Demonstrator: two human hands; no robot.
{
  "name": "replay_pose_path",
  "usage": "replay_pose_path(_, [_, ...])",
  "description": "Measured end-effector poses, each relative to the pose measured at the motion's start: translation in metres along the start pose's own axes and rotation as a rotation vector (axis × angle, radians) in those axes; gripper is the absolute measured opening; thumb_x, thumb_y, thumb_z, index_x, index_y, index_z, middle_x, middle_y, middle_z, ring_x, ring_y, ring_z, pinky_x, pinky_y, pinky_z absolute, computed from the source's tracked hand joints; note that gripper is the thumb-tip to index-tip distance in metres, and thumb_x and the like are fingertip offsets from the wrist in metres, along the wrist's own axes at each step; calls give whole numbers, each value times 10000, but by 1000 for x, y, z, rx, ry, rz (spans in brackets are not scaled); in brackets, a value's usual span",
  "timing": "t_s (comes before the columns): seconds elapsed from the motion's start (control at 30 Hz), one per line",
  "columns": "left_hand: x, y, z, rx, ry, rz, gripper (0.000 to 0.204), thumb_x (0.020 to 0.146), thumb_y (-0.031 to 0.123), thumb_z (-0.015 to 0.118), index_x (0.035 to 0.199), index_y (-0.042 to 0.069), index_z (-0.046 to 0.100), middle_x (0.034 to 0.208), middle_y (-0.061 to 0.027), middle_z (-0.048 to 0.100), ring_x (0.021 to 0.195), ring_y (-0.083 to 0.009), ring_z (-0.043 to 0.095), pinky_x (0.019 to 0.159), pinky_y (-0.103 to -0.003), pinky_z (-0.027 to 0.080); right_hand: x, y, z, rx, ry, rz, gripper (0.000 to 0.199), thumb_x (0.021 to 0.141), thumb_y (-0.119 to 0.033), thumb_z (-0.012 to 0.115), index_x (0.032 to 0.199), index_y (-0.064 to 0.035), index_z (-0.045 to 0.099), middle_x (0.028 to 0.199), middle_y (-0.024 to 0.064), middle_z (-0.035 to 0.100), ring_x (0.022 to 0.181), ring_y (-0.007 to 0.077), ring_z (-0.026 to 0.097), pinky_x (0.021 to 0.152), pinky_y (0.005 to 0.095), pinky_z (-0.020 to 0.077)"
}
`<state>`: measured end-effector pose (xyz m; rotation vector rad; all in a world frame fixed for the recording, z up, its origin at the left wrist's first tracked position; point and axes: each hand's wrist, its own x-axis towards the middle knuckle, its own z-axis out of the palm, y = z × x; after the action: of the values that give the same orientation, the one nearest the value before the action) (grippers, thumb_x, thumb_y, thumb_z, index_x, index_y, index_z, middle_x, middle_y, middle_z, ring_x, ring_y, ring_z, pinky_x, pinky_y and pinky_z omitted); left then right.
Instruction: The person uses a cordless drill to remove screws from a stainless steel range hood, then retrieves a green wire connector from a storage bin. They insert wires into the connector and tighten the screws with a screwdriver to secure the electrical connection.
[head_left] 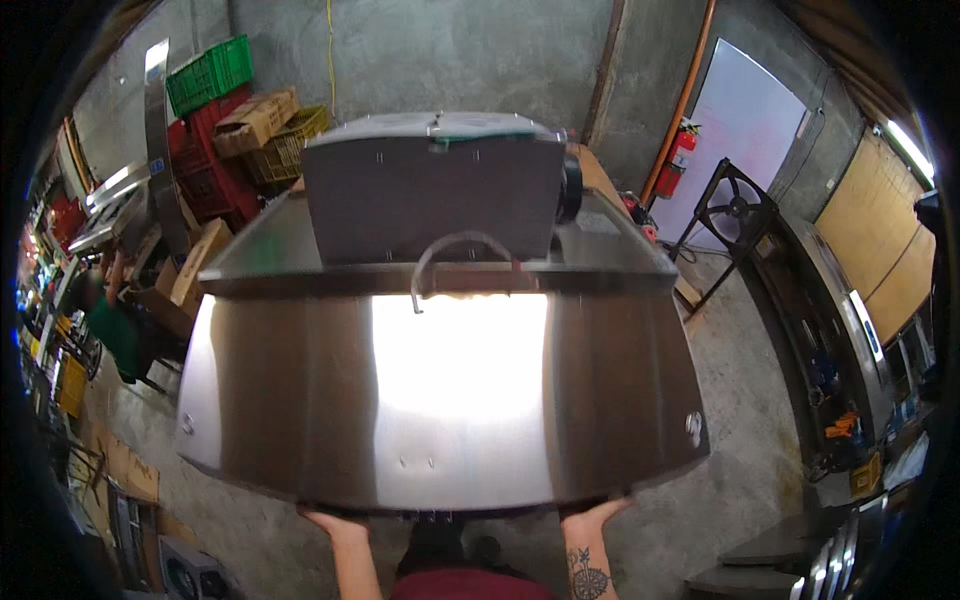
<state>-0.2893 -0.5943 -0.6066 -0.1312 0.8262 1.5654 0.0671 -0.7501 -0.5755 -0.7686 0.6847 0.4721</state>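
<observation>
A wide stainless steel range hood [620,400] fills the middle of the head view, its polished front panel towards me. On its far side rises a dark grey box-shaped housing [430,205], with a round black outlet [571,188] on the right. A loose grey cable [462,237] loops over the hood's upper edge. My left hand [335,521] grips the near lower edge left of centre, and my right hand [598,513] holds that same edge further right. Both sets of fingers go under the metal, mostly out of sight.
Green and red crates [209,76] and a cardboard box [255,120] are stacked at the back left. A person in green [115,335] is at the left. Behind, at the right, are a fire extinguisher [679,160] and a black metal stand [737,205]. A long metal unit [835,340] lines the right side.
</observation>
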Motion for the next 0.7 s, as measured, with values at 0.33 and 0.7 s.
replay_pose_path(0.33, [123, -47, -48, 113, 252, -132, 773, 1081, 643, 429, 1561, 63, 603, 1647, -162, 550, 1440, -385, 572, 1153, -573, 524, 143, 122, -16, -21, 73, 185, 880, 1072, -816, 364, 1601, -130, 517, 1570, 79, 581, 1417, 312, 555, 1184, 549, 475])
replay_pose_path(0.7, [276, -93, 42, 277, 247, -182, 758, 1070, 629, 452, 1545, 60, 610, 1624, -167, 569, 1425, -394, 581, 1127, -587, 535, 246, 175, 66, 31, 11, 154, 751, 1098, -735, 378, 1493, -139, 606, 1514, 52, 624, 1338, 297, 595, 1113, 570, 504])
